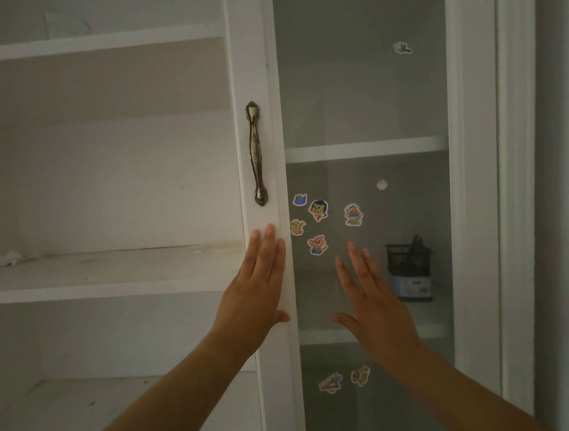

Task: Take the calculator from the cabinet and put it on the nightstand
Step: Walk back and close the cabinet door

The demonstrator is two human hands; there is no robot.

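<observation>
A white cabinet [247, 46] fills the view, with open shelves on the left and a glass door [362, 98] on the right. My left hand [258, 283] lies flat on the door's white frame, just below the bronze handle [256, 153]. My right hand [373, 297] is spread open in front of the glass pane, blurred, and I cannot tell whether it touches the pane. No calculator is in view. Behind the glass a black mesh pen holder [409, 263] stands on a shelf, with a blue-and-dark object [414, 288] in front of it.
Cartoon stickers [317, 210] dot the glass. A crumpled white scrap [5, 259] lies on the left middle shelf [109, 268]. A white door frame [515, 195] runs down the right side.
</observation>
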